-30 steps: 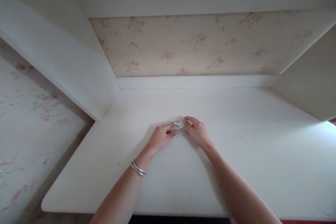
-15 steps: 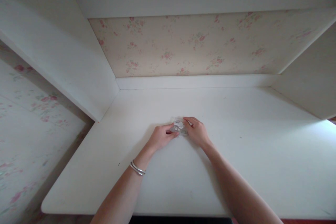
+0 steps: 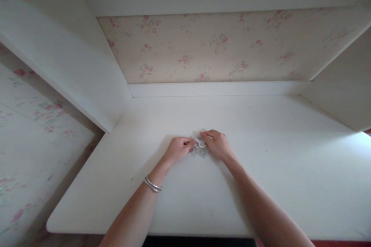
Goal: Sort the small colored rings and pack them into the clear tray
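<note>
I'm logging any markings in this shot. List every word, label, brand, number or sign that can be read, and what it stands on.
None can be read.
Small clear packet, pinched between the left hand and right hand: pale shapes inside, too small and blurred to tell if any is lettering.
White desk, floral wallpaper, bracelets: no text, only flower print.

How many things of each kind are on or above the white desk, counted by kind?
Hands: 2, left hand and right hand
Small clear packet: 1
Silver bracelet: 1
White desk: 1
Total: 5
</note>
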Tool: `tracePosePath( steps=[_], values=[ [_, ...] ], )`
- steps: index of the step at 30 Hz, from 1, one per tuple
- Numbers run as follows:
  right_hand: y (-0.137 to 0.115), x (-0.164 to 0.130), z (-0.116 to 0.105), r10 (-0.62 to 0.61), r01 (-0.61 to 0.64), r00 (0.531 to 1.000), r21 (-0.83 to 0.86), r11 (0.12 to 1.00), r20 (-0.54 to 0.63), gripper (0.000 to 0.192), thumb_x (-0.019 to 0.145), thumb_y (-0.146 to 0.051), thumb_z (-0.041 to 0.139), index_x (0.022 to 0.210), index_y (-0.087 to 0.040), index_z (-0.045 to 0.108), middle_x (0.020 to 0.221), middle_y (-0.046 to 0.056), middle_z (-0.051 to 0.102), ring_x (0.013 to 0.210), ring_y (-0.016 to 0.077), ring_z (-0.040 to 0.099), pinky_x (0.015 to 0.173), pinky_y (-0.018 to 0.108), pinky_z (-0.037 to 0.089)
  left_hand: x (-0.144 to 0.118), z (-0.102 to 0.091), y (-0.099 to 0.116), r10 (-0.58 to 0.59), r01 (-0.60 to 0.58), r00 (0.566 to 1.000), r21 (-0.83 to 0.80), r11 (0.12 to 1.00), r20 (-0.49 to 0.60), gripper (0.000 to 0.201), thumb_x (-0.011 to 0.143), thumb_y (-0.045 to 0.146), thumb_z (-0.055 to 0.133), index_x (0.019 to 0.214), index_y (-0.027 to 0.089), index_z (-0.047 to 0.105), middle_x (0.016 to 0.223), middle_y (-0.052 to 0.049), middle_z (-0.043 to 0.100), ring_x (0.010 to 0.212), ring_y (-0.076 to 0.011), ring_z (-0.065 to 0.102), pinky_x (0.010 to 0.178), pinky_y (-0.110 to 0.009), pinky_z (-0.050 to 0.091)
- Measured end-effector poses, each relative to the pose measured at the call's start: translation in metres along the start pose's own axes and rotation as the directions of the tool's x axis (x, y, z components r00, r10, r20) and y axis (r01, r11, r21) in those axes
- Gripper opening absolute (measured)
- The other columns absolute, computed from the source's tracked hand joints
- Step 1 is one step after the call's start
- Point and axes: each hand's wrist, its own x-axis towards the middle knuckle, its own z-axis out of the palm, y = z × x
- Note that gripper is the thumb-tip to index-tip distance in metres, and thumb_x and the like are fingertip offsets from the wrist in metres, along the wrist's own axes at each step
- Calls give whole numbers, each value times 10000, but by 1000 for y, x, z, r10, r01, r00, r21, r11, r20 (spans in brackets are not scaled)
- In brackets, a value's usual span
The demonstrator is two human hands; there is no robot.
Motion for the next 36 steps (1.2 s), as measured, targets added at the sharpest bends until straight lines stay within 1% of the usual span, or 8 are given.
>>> tracePosePath(
  steps=[3,10,15,18,20,24,29,36],
  values=[
    [-1,-1,-1,-17,17,1000,2,1000,-4,377,874,-458,420,807,-241,721,813,11,666,728,126,583,667,224,385,0,0,-1,0,0,1000,2,1000,-1,474,856,487,388,821,144,714,632,-4,645,585,-116,557,529,-194,360],
    [-1,0,0,0,0,1000,-19,1000,7,392,874,-464,413,772,-245,722,769,7,653,685,120,571,621,217,370,0,-1,0,16,-16,1000,24,1000,-8,449,858,470,400,831,155,719,654,-9,664,601,-120,575,550,-192,383],
    [-3,1,0,22,-22,1000,-38,999,12,367,869,-448,425,801,-255,731,776,4,662,671,114,579,616,217,375,0,2,-2,-1,-1,999,-34,999,-38,399,842,431,450,1034,175,687,743,-7,697,638,-123,595,602,-194,425],
    [-3,2,0,29,-29,1000,-25,999,-1,335,855,-428,448,810,-254,731,852,11,688,753,132,603,663,223,395,1,4,-4,-8,8,1000,-31,1000,-25,403,841,446,444,983,175,706,738,-7,697,657,-127,599,604,-193,430],
    [-1,4,1,71,-71,997,-8,997,7,320,835,-440,470,827,-257,733,865,12,700,768,146,615,658,228,406,2,5,-6,-11,10,1000,-32,999,-18,400,840,446,445,946,170,714,738,-7,698,657,-127,599,601,-191,431],
    [1,7,2,175,-176,984,22,984,42,332,788,-487,514,810,-248,743,736,16,706,663,157,623,573,231,401,3,5,-7,-9,8,1000,-55,998,-9,374,836,427,460,927,168,713,740,-10,701,651,-127,607,599,-193,438],
    [0,6,3,153,-153,988,-18,988,0,363,799,-509,489,807,-252,745,710,23,707,621,157,617,535,233,385,3,5,-6,-38,37,999,-115,993,-4,345,826,410,496,941,158,701,754,-24,700,645,-129,613,602,-204,465],
    [1,5,2,132,-131,991,-27,991,14,379,801,-524,486,788,-247,745,669,16,697,597,147,603,518,225,361,5,7,-11,-82,84,996,-227,970,18,315,816,375,552,990,145,679,801,-40,708,652,-130,638,626,-230,509]
  ],
)
